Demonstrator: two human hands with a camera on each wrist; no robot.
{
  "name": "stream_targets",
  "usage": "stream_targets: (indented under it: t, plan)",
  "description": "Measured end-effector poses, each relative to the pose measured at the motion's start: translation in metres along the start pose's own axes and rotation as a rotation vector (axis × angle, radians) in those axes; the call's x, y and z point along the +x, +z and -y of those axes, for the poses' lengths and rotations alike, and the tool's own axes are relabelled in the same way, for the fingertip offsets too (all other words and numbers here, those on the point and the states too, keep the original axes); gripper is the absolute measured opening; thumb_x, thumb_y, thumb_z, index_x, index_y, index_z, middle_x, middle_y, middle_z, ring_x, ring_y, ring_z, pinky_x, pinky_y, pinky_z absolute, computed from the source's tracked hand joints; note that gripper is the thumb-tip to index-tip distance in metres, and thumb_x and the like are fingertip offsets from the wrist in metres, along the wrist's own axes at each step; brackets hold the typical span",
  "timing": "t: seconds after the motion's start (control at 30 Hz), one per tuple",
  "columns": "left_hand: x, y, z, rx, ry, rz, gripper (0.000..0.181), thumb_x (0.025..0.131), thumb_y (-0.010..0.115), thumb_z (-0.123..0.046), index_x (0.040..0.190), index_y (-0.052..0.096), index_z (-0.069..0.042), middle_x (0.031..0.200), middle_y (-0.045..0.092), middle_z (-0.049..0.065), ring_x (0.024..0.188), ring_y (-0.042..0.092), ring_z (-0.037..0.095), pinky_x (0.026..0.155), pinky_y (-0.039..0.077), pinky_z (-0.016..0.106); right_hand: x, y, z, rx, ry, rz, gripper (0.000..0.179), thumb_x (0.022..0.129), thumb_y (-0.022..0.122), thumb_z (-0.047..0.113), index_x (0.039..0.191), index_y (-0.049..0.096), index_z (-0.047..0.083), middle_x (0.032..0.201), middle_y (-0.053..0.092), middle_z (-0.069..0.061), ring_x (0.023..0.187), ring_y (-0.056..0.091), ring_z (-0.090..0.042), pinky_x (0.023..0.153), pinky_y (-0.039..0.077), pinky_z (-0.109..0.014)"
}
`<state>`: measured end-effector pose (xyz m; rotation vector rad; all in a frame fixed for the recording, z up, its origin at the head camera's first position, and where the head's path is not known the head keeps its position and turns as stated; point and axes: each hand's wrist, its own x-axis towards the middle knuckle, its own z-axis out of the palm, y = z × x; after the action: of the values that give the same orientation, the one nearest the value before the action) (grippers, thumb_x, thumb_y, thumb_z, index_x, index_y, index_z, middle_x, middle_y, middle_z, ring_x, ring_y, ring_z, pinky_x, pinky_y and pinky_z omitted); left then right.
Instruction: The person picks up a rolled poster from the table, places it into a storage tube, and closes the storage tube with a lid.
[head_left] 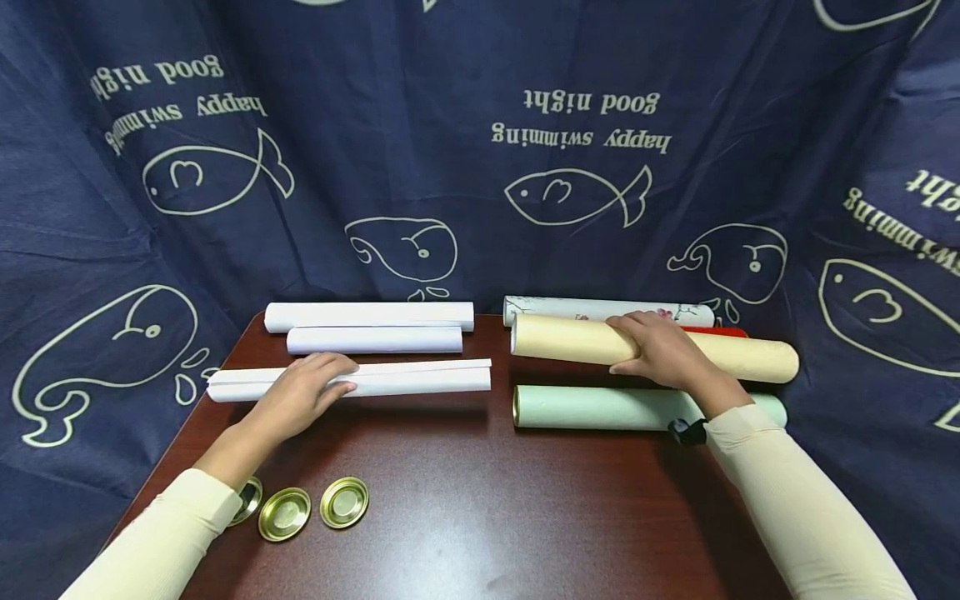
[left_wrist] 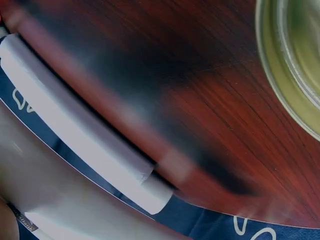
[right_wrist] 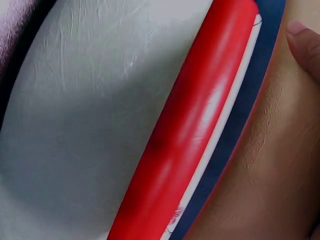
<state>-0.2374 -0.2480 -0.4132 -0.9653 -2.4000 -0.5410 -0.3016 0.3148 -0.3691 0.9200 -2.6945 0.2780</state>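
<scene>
My left hand [head_left: 300,396] grips a rolled white paper [head_left: 427,379] from above, its loose edge showing along the top. A shadow beneath suggests the roll is off the table. In the left wrist view this roll [left_wrist: 60,185] fills the lower left corner. My right hand [head_left: 660,350] holds a cream-yellow tube [head_left: 558,337] around its middle, with the thumb on the near side. Directly in front of that tube lies a pale green tube [head_left: 592,408] with a gold-coloured end. A red tube [right_wrist: 185,130] and a white flowered tube [head_left: 543,308] lie behind, partly hidden.
Two more white paper rolls, a longer one [head_left: 367,315] and a shorter one [head_left: 375,339], lie at the back left. Gold-coloured round lids [head_left: 285,514] sit at the front left, one partly behind my sleeve. A dark blue printed curtain [head_left: 465,125] surrounds the brown table [head_left: 480,517].
</scene>
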Motion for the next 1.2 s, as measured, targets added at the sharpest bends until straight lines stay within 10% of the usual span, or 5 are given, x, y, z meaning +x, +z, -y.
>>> stream_targets:
  t: [0.53,1.2]
  plan:
    - [-0.007,-0.008,-0.015,0.027,-0.013,0.039,0.035,0.081,0.080,-0.014,0.114,0.067,-0.007,0.111,0.066,0.007,0.104,0.063,0.028,0.088,0.047,0.052,-0.051,-0.003,0.029,-0.038,-0.157,-0.105,0.077,0.063,0.093,0.035,0.126,0.062,0.006,0.110,0.063,-0.011,0.100,0.058,-0.030,0.080,0.045,-0.051]
    - [-0.011,-0.016,-0.047,0.080,0.160,0.010,0.041,0.101,0.052,-0.044,0.116,0.069,-0.009,0.115,0.066,0.007,0.105,0.062,0.029,0.085,0.049,0.050,-0.087,0.010,0.056,-0.048,-0.206,-0.149,0.075,0.064,0.087,0.044,0.125,0.063,0.010,0.109,0.061,-0.009,0.099,0.058,-0.028,0.078,0.044,-0.046]
